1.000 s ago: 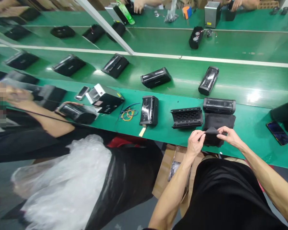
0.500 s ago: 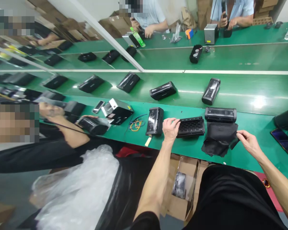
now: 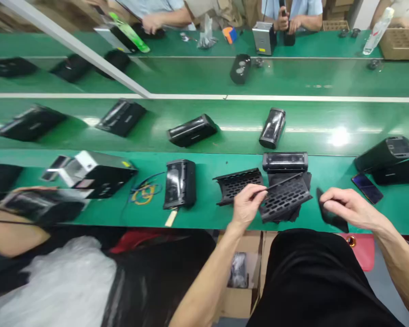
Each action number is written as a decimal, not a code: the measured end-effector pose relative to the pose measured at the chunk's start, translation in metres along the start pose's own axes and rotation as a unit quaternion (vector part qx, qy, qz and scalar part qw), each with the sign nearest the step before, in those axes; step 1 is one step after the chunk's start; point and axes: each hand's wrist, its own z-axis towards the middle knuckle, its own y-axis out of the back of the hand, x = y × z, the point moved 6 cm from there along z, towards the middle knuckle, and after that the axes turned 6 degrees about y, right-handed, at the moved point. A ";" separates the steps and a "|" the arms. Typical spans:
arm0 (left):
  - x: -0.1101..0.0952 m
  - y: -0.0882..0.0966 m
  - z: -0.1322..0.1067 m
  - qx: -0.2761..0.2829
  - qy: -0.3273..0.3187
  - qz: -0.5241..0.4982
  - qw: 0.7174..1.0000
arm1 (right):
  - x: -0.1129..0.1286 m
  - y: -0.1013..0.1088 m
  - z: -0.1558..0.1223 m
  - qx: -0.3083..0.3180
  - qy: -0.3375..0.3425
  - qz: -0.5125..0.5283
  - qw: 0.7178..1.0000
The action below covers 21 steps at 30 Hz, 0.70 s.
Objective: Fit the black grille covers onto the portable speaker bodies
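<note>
My left hand (image 3: 247,205) is closed on the near edge of a black perforated grille (image 3: 285,198), which is tilted over a pile of black cloth (image 3: 293,212). A second black grille (image 3: 236,185) lies on the green bench just left of it. My right hand (image 3: 344,206) pinches a piece of black cloth (image 3: 330,219) near the bench's front edge. Just behind the pile a black speaker (image 3: 285,161) lies on its side.
Another speaker body (image 3: 179,183) stands left of the grilles, next to coloured wires (image 3: 143,190). Several black speakers ride the green conveyor (image 3: 327,118) behind. A phone (image 3: 367,188) lies at the right. A co-worker's arm (image 3: 10,236) is at the left; people work across the belt.
My left hand took a grille from the stack and carried it right onto the cloth pile. My right hand drew a piece of cloth off to the right. The view shifted.
</note>
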 end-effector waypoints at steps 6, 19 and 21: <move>0.034 -0.139 -0.021 0.129 0.214 -0.239 0.938 | -0.002 -0.031 0.035 0.150 -0.026 -0.144 0.978; 0.023 -0.146 -0.034 0.210 0.203 -0.199 0.935 | -0.059 -0.016 0.003 0.091 -0.132 -0.290 0.944; 0.022 -0.139 -0.032 0.213 0.188 -0.176 0.943 | -0.060 -0.004 -0.005 0.107 -0.147 -0.261 0.948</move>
